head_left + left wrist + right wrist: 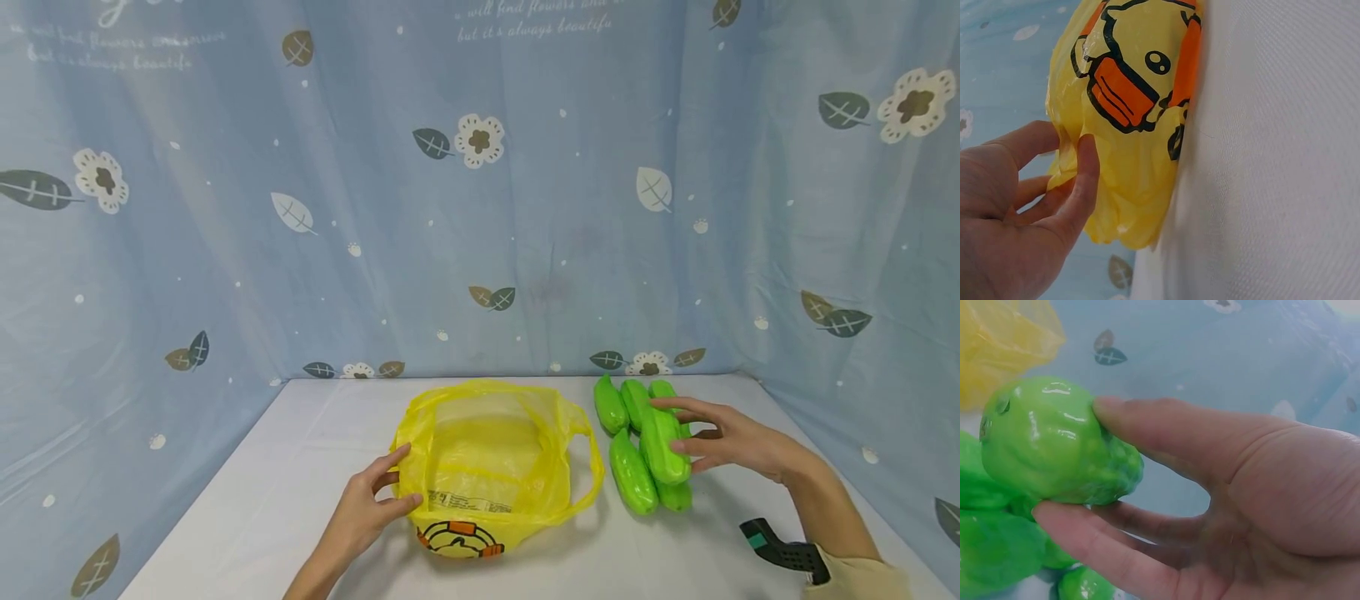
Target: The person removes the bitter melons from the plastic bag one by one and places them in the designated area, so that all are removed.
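Observation:
A yellow plastic bag (487, 467) with a cartoon duck print stands with its mouth spread on the white table. My left hand (367, 508) pinches its left edge between thumb and fingers; in the left wrist view the thumb (1089, 164) lies on the yellow film. At the right, my right hand (738, 442) grips a shiny green bitter melon (663, 450), which looks like plastic and has a bumpy surface. Thumb and fingers meet its opposite sides in the right wrist view, where the melon's rounded end (1035, 444) faces the camera. Its underside is hidden.
Several similar green melons (632, 475) lie in a cluster under and beside the held one, right of the bag's loop handle (596, 467). Behind the white table (300, 442) hangs a blue curtain (375, 275) with leaves and flowers. A black band (787, 553) encircles the right wrist.

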A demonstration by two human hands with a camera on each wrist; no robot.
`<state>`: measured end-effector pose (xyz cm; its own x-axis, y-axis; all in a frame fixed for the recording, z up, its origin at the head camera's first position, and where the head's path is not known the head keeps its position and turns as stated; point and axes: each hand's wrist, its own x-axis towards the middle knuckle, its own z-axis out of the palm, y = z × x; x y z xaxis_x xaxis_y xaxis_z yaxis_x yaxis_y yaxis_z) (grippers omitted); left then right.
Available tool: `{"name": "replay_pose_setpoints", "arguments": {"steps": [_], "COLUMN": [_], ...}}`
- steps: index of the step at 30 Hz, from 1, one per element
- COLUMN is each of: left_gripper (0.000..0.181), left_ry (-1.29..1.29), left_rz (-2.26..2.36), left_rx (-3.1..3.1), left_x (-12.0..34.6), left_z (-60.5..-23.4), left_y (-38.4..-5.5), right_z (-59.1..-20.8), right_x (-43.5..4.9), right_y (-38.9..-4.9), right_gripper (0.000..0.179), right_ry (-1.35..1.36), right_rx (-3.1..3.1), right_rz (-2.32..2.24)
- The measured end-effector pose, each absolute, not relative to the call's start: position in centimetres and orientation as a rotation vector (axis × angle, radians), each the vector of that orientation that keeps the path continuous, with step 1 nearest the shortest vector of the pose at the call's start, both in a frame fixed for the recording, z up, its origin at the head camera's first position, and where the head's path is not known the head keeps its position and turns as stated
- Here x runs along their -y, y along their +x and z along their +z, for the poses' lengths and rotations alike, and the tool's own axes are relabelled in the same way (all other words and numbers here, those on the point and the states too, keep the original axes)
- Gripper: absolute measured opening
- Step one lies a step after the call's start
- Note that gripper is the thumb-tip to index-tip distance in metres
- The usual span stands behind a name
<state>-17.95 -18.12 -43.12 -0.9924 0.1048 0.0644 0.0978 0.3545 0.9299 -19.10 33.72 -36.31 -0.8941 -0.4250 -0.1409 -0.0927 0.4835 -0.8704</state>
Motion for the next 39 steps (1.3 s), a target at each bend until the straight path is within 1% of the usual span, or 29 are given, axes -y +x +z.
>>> {"name": "replay_pose_setpoints", "arguments": {"steps": [10, 21, 33, 39], "left_gripper": [0.071, 0.071, 0.071, 0.071], "left_ry": [0.215, 0.201, 0.232, 0.225], "left_rz": [1.798, 1.782, 1.795, 1.816], "left_rx": [-2.563, -2.585, -2.568, -2.552], "left_x": [18.1, 18.1, 18.1, 18.1], "left_z": [-43.0, -43.1, -43.1, -43.1], "left_y": [-17.8, -17.9, -17.8, -17.8], "right_z": [-36.2, -37.3, -38.5, -38.8], "right_x": [-35.8, -37.9, -37.8, -37.6], "right_y": [-18.7, -18.7, -19.2, -19.5], "right_gripper": [0.068, 0.068, 0.071, 0.07], "right_ry": [-0.39, -0.324, -0.198, -0.176], "right_rx": [-2.418, -2.374, -2.392, -2.39], "right_rz": [-1.312, -1.246, -1.162, -1.144]}}
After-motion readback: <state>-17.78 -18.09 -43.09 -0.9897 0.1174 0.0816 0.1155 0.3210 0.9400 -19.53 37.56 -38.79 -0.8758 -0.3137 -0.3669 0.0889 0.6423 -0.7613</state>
